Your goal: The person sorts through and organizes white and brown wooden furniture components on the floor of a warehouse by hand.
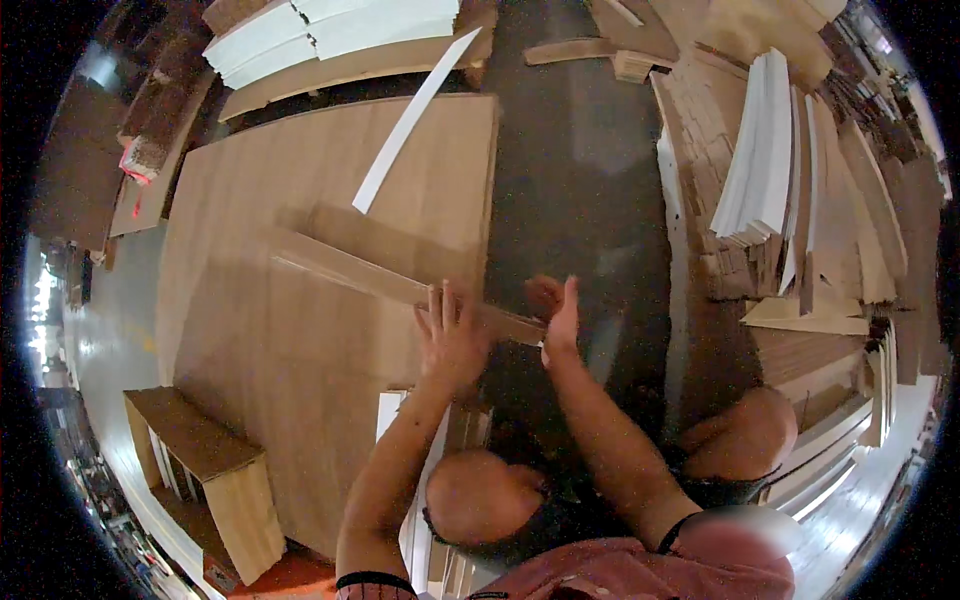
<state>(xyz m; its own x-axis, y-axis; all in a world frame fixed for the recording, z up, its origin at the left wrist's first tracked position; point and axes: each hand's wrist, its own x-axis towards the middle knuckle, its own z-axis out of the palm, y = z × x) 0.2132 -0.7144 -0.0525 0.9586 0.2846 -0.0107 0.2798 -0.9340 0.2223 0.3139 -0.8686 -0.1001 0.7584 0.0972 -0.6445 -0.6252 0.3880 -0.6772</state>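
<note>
Brown strip bundle (365,272) lies slantwise over the large wood panel (250,330), far end to the left, near end at the right hand (562,325). Step in hand: looks like steadying or evening the strips. Left hand (452,335) blurred, fingers stretched over the bundle; cannot tell whether it pinches. Right hand unclosed, palm at the bundle's end. Next move likely calls for even pressure from both. Loose white strip (415,125) on the panel's far side could get in the way. White strip stack (755,150) far right; open-fronted box (240,510) near left.
</note>
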